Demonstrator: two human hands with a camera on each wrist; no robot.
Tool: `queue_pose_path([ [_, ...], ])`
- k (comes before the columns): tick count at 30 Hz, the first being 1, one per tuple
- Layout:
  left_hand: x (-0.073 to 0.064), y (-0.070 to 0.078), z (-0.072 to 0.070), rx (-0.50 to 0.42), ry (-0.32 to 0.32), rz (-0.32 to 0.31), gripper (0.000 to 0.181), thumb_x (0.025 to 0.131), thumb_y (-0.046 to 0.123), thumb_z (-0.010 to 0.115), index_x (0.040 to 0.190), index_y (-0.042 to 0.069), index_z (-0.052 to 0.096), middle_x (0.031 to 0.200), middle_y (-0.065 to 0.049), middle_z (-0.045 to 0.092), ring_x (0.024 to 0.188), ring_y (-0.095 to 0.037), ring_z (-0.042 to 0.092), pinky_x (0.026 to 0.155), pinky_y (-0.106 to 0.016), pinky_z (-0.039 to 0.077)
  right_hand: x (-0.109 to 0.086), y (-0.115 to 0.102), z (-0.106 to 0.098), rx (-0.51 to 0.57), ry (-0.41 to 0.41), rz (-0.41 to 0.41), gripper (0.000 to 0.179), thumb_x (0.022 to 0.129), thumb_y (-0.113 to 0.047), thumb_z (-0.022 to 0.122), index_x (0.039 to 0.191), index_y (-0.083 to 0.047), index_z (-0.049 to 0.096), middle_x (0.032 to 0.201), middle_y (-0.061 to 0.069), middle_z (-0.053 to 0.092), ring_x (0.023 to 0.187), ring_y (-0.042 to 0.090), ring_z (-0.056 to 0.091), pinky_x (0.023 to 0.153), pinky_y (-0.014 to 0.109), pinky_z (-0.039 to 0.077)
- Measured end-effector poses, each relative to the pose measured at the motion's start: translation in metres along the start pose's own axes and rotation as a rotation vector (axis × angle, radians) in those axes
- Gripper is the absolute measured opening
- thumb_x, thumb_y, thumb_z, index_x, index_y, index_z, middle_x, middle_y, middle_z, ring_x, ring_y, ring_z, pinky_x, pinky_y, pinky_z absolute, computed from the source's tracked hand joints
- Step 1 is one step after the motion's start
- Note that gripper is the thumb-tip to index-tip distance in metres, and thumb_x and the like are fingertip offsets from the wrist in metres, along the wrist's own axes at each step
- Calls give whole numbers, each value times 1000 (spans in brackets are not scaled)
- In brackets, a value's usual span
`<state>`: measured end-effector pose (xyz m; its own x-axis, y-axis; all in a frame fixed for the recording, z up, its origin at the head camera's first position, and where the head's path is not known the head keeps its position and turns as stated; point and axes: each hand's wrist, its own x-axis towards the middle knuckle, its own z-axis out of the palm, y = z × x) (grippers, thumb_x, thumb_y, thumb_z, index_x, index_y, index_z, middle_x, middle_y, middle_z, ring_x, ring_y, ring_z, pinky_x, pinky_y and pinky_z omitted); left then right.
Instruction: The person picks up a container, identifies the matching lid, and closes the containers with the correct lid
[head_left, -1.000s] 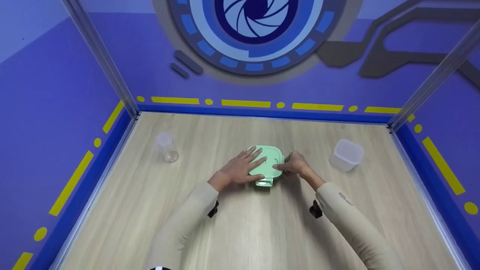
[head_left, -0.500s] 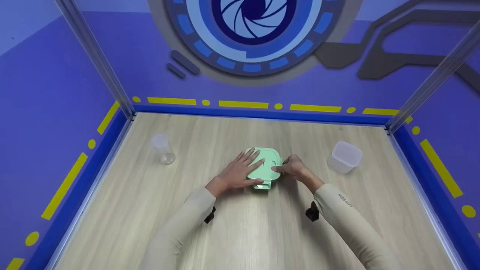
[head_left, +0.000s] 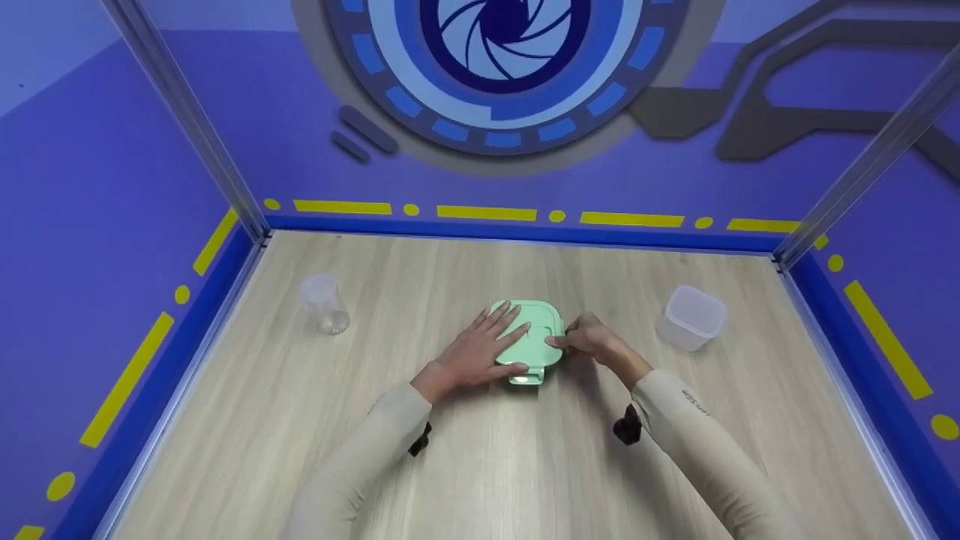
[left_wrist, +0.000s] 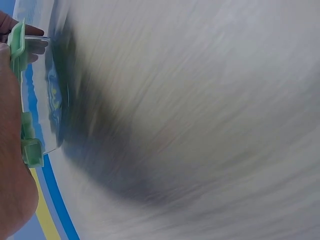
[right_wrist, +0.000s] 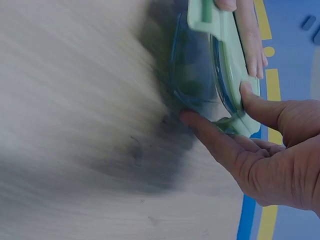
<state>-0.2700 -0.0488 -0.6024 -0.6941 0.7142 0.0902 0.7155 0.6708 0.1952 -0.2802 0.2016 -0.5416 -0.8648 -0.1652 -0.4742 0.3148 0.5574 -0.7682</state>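
A food container with a mint-green lid (head_left: 536, 316) and clear glass body (right_wrist: 195, 65) sits mid-table. My left hand (head_left: 472, 352) lies across the left of the lid with its fingers straight and spread. At the right side, my right hand (head_left: 598, 339) holds the container, its thumb (right_wrist: 260, 107) on the lid's edge and its fingers (right_wrist: 220, 140) bent along the side and lower corner. The latch (head_left: 526, 377) on the near side sticks outward from the lid. In the left wrist view another green latch (left_wrist: 32, 151) shows beside my wrist.
A clear jar with a frosted top (head_left: 322, 302) stands at the left of the wooden table (head_left: 480, 465). Toward the right is a translucent plastic box (head_left: 694, 319). Blue printed walls (head_left: 495, 187) enclose the back and both sides.
The head view has shifted slightly, so everything sits a little lower and further left in it. Both hands keep the same places on the container.
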Motion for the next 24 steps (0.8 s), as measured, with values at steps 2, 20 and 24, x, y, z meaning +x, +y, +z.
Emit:
queue_pose_path([
  [2,-1,0,0,-9,4,8,78,101,63,46,164,21,24,173,-11,12,161,-30,6,130,-51,12,-1,0,2,11,3,6,21,93,-14,76,77,-2,69,64,-2,63,69,12,63,80,38,61],
  [20,-1,-1,-4,-27,5,-15,79,101,62,46,164,19,22,173,-13,11,161,-33,6,129,-57,12,1,-3,5,49,-94,-56,29,102,-12,63,114,14,68,79,-1,72,75,8,68,89,36,60],
  [24,-2,0,-2,-16,-17,-33,81,101,64,43,165,20,19,173,-13,10,161,-32,6,129,-57,11,2,-1,6,48,-127,-70,28,104,-12,59,114,14,67,80,0,72,72,5,67,81,30,61],
])
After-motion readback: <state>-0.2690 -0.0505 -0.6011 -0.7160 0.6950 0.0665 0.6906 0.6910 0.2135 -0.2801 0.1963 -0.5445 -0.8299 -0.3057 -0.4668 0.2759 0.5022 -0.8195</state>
